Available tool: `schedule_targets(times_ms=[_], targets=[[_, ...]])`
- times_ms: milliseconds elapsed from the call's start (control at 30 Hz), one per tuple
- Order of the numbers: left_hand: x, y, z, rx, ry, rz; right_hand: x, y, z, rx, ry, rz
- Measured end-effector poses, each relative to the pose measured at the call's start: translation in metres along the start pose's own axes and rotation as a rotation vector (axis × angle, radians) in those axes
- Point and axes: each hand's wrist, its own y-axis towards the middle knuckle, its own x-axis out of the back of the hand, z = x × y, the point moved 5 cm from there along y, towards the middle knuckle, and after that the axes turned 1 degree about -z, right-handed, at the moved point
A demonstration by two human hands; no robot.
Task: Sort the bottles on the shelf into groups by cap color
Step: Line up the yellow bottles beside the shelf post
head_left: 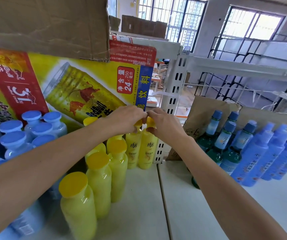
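Observation:
Two yellow bottles with yellow caps stand upright side by side at the back of the white shelf [144, 196]. My left hand [125, 119] grips the cap of the left one [133, 149]. My right hand [163, 123] grips the cap of the right one [147, 151]. In front of them, a row of several more yellow-capped bottles [98, 179] runs toward me. On the left is a cluster of pale bottles with blue caps [33, 129]. To the right stand several blue-capped bottles [259, 153], some with green bodies [208, 139].
A yellow and red Red Bull carton [52, 80] lies behind the left bottles, with a brown cardboard box [44, 23] on top. A white perforated shelf post [174, 87] rises behind my hands. Brown cardboard [208, 108] leans behind the right bottles.

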Motion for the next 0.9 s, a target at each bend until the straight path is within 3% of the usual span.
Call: schedule_targets(times_ms=[900], targets=[[-0.0015, -0.0009, 0.0061, 0.001, -0.058, -0.039, 0.0036, -0.0001, -0.0025, -0.108, 0.094, 0.014]])
